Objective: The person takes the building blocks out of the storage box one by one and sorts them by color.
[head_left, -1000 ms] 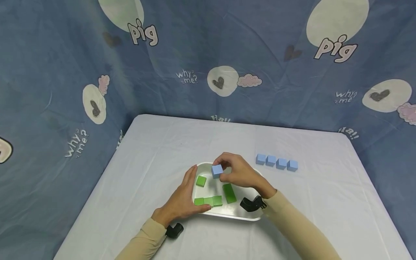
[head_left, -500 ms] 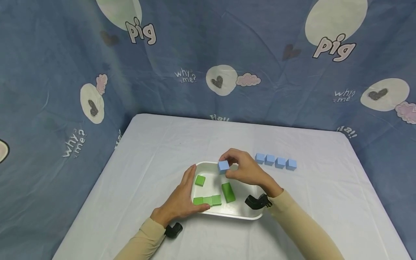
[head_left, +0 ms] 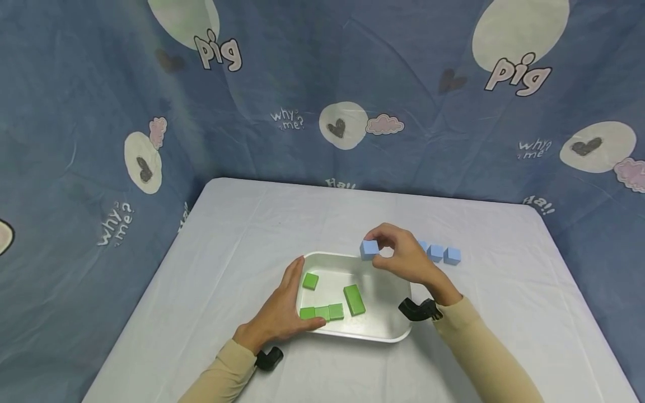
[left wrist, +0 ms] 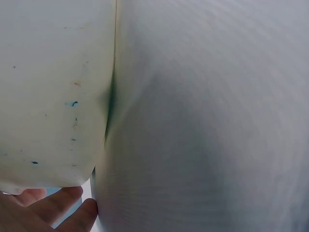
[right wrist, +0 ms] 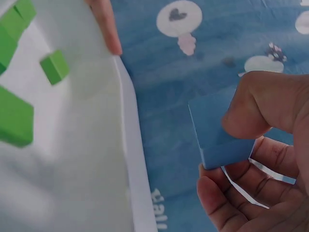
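As my head camera looks down, my left hand (head_left: 279,308) lies spread around the left end of a white, round-cornered rectangular tray (head_left: 378,333), its thumb at the near rim. My right hand (head_left: 405,256) pinches a smooth light-blue cube (head_left: 369,250), seen against the tray's far rim. Inside the tray are a lone bright-green cube (head_left: 310,281), a row of three green cubes (head_left: 322,312) and a longer green block (head_left: 354,300). Partly behind my right hand, a row of other light-blue cubes (head_left: 435,253) sits on the white-covered bench (head_left: 504,313).

From my left wrist, fingertips (left wrist: 58,203) touch the tray's pale side, which bears small blue and orange specks.

From my right wrist, my thumb presses the held cube's face, fingers behind it, just beside the tray's rim; patterned blue cloth (right wrist: 164,121) hangs beyond.
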The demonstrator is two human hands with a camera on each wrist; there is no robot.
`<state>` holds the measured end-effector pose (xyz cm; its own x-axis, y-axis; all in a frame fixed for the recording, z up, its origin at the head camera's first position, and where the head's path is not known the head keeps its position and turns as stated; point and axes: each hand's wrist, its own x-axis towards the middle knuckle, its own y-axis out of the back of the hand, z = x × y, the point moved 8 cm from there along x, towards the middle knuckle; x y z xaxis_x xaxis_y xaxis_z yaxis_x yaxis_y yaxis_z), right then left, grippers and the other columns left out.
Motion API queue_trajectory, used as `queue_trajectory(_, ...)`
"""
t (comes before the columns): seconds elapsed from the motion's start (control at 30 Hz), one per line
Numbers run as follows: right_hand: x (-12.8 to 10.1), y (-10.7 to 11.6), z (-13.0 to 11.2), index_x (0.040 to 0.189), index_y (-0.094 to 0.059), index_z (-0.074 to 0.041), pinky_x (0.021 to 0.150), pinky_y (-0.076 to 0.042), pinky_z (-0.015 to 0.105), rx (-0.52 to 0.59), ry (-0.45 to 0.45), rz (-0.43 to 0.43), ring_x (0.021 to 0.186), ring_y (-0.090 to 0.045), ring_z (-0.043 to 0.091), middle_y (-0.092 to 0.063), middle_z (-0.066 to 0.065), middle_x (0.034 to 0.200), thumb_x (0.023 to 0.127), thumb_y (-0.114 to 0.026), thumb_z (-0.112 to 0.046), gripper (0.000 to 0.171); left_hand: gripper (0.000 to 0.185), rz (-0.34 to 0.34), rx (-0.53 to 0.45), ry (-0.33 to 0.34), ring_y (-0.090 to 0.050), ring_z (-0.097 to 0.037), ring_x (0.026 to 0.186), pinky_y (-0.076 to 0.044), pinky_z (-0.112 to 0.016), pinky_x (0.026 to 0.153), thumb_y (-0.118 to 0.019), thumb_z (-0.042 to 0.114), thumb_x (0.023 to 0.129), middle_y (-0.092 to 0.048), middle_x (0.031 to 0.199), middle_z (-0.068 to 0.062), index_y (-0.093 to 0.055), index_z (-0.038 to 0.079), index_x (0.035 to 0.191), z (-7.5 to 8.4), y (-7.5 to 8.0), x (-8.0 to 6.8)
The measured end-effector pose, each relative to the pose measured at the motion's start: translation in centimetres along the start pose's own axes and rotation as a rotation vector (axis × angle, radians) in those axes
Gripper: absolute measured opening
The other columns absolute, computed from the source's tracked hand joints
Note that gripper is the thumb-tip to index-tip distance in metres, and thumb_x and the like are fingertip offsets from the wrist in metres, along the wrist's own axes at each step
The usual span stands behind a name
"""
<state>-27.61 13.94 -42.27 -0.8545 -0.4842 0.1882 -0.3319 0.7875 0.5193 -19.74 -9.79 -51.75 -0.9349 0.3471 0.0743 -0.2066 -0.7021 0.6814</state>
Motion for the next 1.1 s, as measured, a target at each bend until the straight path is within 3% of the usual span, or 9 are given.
queue_trajectory(0.33,-1.6,3.7,1.0,0.116,-0.069,-0.006,0.093,-0.051,0.053,-0.015,-0.025,0.086,0.098,-0.061,0.024,-0.066,0.006,0.114,0.081,-0.069,0.008,0.037,0.135,0.013,0.003,-0.023,-0.043,-0.037,0.138,-0.042,-0.053,0.108,-0.088,0.056,0.069,-0.010,0.168,-0.010,-0.007,0.003,0.163,0.3,0.1,-0.2)
queue_trajectory(0.6,-3.3,6.2,2.4,0.117,-0.068,-0.003,0.089,-0.051,0.025,-0.047,-0.080,0.144,0.098,-0.062,0.025,-0.066,0.010,0.115,0.083,-0.070,0.010,0.036,0.135,0.015,0.006,-0.025,-0.042,-0.036,0.139,-0.041,-0.052,0.109,-0.087,0.057,0.069,-0.010,0.169,-0.008,-0.006,0.005,0.163,0.3,0.1,-0.1)
queue_trajectory(0.83,-4.9,8.5,3.0,0.120,-0.067,-0.002,0.092,-0.052,0.027,-0.120,-0.107,0.208,0.100,-0.062,0.024,-0.065,0.011,0.115,0.086,-0.072,0.007,0.036,0.136,0.014,0.012,-0.022,-0.041,-0.034,0.140,-0.041,-0.051,0.109,-0.088,0.057,0.069,-0.009,0.169,-0.007,-0.006,0.005,0.164,0.1,-0.1,0.0)
queue_trajectory(1.1,-6.7,11.3,3.8,0.124,-0.066,0.000,0.091,-0.048,0.015,-0.168,-0.153,0.292,0.102,-0.061,0.017,-0.066,0.013,0.118,0.087,-0.071,0.005,0.038,0.135,0.008,0.017,-0.008,-0.042,-0.035,0.139,-0.041,-0.051,0.109,-0.088,0.056,0.069,-0.009,0.169,-0.006,-0.004,0.008,0.164,0.0,-0.1,-0.1)
